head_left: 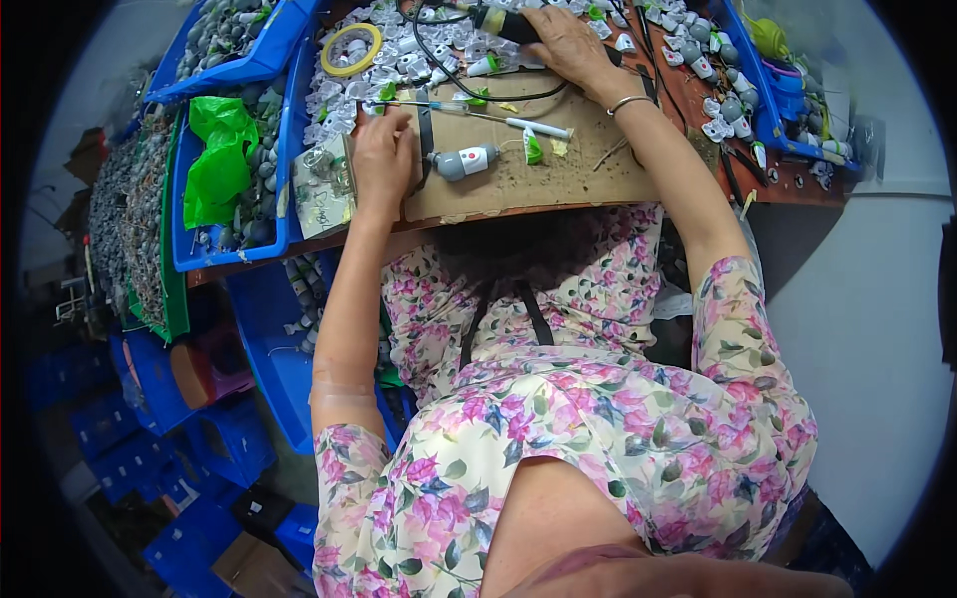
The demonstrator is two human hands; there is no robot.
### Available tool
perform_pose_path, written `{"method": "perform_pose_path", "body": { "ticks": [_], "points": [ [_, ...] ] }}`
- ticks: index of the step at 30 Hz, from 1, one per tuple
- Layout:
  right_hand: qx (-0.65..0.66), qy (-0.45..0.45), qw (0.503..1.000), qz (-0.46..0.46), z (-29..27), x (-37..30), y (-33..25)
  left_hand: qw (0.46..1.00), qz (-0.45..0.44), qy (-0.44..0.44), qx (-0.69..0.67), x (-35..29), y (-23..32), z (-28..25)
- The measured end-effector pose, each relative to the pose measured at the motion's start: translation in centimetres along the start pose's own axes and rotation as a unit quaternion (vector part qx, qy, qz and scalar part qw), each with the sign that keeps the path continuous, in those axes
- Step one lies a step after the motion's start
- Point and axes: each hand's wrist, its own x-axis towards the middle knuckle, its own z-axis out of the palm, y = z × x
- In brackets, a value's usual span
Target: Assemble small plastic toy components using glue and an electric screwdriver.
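Note:
My left hand (384,159) rests at the left edge of the brown cardboard mat (449,204), fingers curled down; anything inside them is hidden. A small green-and-white plastic piece (384,94) lies just beyond its fingertips. At the far side, my right hand (573,50) is closed over a black-handled corded tool (513,27), whose exact kind I cannot tell. Between the hands lie a grey-and-white bulb-shaped unit (466,162) with a red dot, a thin screwdriver (449,106), a white-handled thin tool (538,128) and a green-and-white clip (531,148).
White plastic parts (399,60) are heaped along the back, with a yellow tape roll (351,50) on them. Blue bins (289,194) of grey units flank the left; another blue bin (797,151) stands right. Black pliers (748,164) lie at the right edge. A black cable (429,50) loops across.

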Motion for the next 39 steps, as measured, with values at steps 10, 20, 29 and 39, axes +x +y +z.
{"method": "perform_pose_path", "body": {
  "ticks": [10,20,29,39],
  "points": [
    [0.545,0.131,0.819,0.123,-15.8,4.6,-3.4,0.985,-0.070,-0.123,0.095,3.7,-0.6,1.4],
    [0.715,0.340,0.606,0.076,-18.1,1.4,-14.0,0.779,-0.228,-0.123,-0.571,-2.1,3.3,-1.5],
    [0.715,0.376,0.586,0.060,-18.8,1.4,-18.2,0.626,-0.252,-0.137,-0.725,-4.9,4.5,-1.6],
    [0.711,0.370,0.595,0.060,-18.4,1.1,-18.2,0.821,-0.207,-0.101,-0.523,-5.7,5.3,-0.9]
  ]
}}
